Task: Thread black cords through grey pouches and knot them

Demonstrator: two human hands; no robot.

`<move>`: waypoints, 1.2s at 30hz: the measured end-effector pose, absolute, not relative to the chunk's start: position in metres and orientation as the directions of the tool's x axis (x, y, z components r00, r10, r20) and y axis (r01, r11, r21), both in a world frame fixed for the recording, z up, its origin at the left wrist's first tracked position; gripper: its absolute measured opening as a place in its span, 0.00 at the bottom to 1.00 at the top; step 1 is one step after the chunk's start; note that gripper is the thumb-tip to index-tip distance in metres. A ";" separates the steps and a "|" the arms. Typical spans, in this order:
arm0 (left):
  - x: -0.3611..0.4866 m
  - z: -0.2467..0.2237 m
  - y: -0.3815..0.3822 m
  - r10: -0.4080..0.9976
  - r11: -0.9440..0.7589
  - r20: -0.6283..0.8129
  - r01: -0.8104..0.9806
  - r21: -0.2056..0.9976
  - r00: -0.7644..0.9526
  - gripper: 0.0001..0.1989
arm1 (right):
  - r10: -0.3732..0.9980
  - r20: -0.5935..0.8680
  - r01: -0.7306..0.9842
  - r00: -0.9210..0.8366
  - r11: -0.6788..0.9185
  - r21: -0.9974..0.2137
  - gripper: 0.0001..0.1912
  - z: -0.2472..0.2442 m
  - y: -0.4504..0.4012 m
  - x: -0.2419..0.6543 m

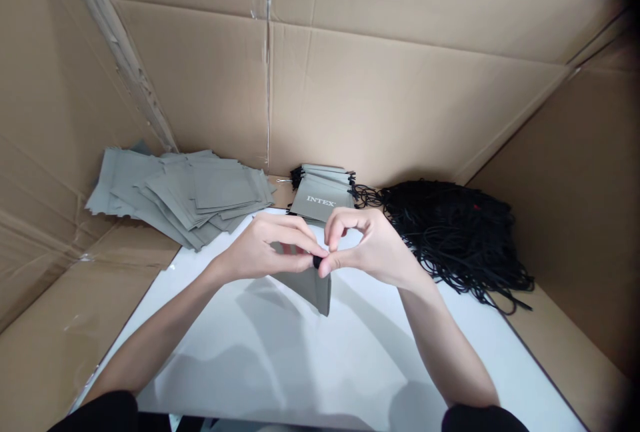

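Above the white table, my left hand (270,242) is closed in a pinch on a grey fabric pouch (313,292), which hangs below the fingers with its lower corner pointing down. A small bit of black cord (317,262) shows at the pouch's edge, right between the fingertips of both hands. Thumb and fingertips of my right hand (367,245) are pinched together on this cord, touching the left fingertips. My fingers cover much of the pouch's top and most of the cord.
Several flat grey pouches (200,185) lie heaped at the back left. Behind my hands sits a stack of corded pouches (323,195) marked INTEX. A tangled pile of black cords (450,232) is at the right. Cardboard walls (400,99) enclose the white table (240,365).
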State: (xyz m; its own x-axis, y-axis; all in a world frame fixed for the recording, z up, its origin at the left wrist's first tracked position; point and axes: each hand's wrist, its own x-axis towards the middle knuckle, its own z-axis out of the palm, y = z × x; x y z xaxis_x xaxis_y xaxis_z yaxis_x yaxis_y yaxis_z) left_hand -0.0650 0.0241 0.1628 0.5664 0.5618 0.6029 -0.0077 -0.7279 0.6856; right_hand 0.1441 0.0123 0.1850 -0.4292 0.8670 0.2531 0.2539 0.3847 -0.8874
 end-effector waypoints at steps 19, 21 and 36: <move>-0.056 0.161 0.020 0.779 -0.627 0.619 0.130 0.768 0.102 0.03 | 0.661 0.745 0.287 -0.093 0.734 -0.615 0.02 0.158 0.005 0.109; -0.057 0.160 0.020 0.807 -0.591 0.584 0.124 0.797 0.089 0.02 | 0.645 0.759 0.293 -0.089 0.746 -0.599 0.02 0.157 0.006 0.107; -0.074 0.168 0.029 0.872 -0.366 0.334 0.023 0.930 0.357 0.06 | 0.568 0.804 0.378 -0.175 0.793 -0.478 0.07 0.150 0.004 0.115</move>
